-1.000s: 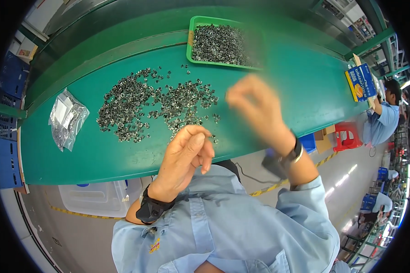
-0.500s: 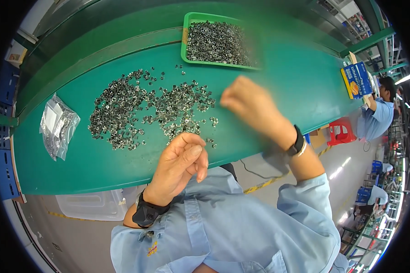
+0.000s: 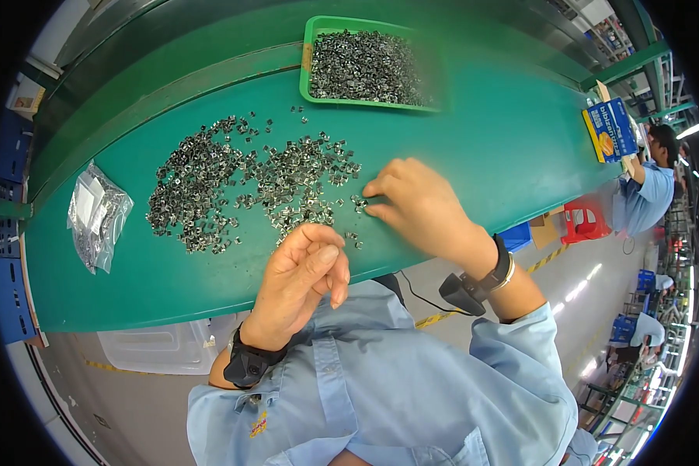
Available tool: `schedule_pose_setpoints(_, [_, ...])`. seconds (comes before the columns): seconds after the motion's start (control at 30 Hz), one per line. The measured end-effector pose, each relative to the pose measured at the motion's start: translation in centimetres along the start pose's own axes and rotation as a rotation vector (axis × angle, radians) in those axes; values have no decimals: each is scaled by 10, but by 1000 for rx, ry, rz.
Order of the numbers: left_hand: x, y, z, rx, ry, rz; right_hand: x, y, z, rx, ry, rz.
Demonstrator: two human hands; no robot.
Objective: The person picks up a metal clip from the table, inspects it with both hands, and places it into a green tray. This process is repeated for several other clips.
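Small shiny metal clips lie in two loose heaps on the green table, a larger left heap (image 3: 198, 182) and a right heap (image 3: 307, 175). My right hand (image 3: 419, 206) is at the right heap's edge, thumb and forefinger parted around a few stray clips (image 3: 358, 203). I see nothing held in it. My left hand (image 3: 303, 272) is at the near side of that heap, palm turned inward. Its fingers are curled with the thumb against them; whatever they may hold is hidden.
A green tray (image 3: 306, 66) full of the same clips stands at the back. To the left lies a clear plastic bag (image 3: 99, 217) of parts. A blue and yellow box (image 3: 610, 132) sits at the table's right end, near another person (image 3: 651, 198). A red stool (image 3: 584, 223) stands beyond the edge.
My right hand has come down and slightly left to the stray clips, its thumb and forefinger now spread. My left hand stays curled in nearly the same place.
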State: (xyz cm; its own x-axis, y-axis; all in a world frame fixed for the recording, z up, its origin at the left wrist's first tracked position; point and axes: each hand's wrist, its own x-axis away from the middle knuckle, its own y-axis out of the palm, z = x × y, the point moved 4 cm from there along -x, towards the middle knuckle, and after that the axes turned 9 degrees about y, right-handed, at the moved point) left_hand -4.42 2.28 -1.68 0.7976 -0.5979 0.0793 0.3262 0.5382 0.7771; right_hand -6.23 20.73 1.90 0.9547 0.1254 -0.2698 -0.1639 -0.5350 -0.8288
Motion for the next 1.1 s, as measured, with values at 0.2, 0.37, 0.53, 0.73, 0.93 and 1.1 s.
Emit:
schedule_pose_setpoints(0.2, [-2,5,1,-69,0,18,2,-6,-8,-99,-70,37])
schedule_pose_setpoints(0.37, [-7,13,-1,-199,20,70,9,-19,-35,-259,-156,32])
schedule_pose_setpoints(0.53, [-4,11,-2,-124,8,25,19,-14,-47,-252,-180,59])
schedule_pose_setpoints(0.73, [1,13,-2,-73,23,11,29,-7,-50,-331,-149,131])
schedule_pose_setpoints(0.93, [6,18,-4,-50,39,30,41,3,-53,-461,-91,200])
schedule_pose_setpoints(1.1, [7,16,-4,-106,67,30,47,4,-56,-485,-49,221])
